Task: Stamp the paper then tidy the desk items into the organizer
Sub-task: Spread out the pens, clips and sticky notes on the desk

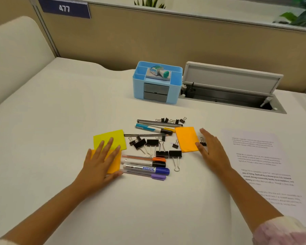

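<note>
A blue desk organizer (173,89) stands at the back of the white desk, with a green-and-grey stamp (160,71) lying in its top compartment. In front of it lie several pens and markers (145,169), several black binder clips (153,143), a yellow sticky pad (111,137), an orange pad (115,162) and a second orange pad (185,138). My left hand (100,162) lies flat with straight fingers on the yellow and orange pads. My right hand (212,149) rests flat beside the second orange pad, thumb touching its edge. A printed paper sheet (261,167) lies to the right.
An open cable hatch (231,91) with a raised lid is sunk into the desk right of the organizer. A tan partition (166,39) with a "477" sign closes the back. A cream chair back (12,55) stands at the left.
</note>
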Demonstrator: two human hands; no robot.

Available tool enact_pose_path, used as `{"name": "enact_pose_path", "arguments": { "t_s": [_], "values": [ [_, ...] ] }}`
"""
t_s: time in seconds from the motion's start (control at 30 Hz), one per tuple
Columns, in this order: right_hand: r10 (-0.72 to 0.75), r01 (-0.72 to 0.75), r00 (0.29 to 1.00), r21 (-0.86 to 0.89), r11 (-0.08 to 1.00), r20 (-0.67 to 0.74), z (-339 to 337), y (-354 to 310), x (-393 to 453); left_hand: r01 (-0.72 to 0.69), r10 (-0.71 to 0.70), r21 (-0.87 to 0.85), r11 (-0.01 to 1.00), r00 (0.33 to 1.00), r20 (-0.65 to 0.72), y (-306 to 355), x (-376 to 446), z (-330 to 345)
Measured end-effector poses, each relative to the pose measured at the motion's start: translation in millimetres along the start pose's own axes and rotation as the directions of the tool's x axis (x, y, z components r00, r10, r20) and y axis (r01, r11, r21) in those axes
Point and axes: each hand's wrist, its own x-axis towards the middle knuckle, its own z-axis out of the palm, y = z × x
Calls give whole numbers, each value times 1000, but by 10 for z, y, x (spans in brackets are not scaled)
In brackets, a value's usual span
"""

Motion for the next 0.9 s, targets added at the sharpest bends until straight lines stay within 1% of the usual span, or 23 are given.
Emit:
{"name": "enact_pose_path", "arguments": {
  "t_s": [0.07,0.17,0.3,0.33,0.37,0.43,0.47,0.5,0.53,0.6,0.7,0.9],
  "values": [
    [-8,8,1000,16,1000,30,6,-18,-27,29,-28,-36,999,999,25,-143,-69,21],
    [14,-21,995,77,997,97,43,-109,45,21,-20,-45,999,1000,9,-292,-130,56],
    [83,-93,995,200,975,58,173,-368,342,20,-19,-58,998,1000,19,-379,-132,65],
    [94,-103,994,193,976,53,214,-433,425,12,-10,-56,998,1000,21,-392,-131,60],
    [95,-103,993,138,985,63,261,-489,499,8,-7,-55,998,1000,22,-406,-135,55],
    [78,-68,991,-87,994,108,371,-580,606,20,-19,-64,998,1000,11,-432,-149,44],
    [64,-38,989,-196,980,131,429,-620,641,33,-33,-73,997,999,-1,-442,-153,33],
    [47,-5,988,-272,962,149,484,-659,665,47,-48,-85,995,999,-18,-446,-157,20],
    [28,23,987,-312,950,160,533,-702,682,56,-60,-96,994,998,-37,-445,-158,4],
    [6,47,987,-323,945,161,609,-793,709,43,-51,-106,993,996,-74,-431,-163,-31],
    [-7,55,987,-296,954,160,706,-939,722,-35,26,-72,997,992,-121,-413,-194,-53],
    [-38,88,977,-234,968,210,979,-1355,667,-130,127,-25,991,988,-86,-387,-194,-67]
  ]
}}
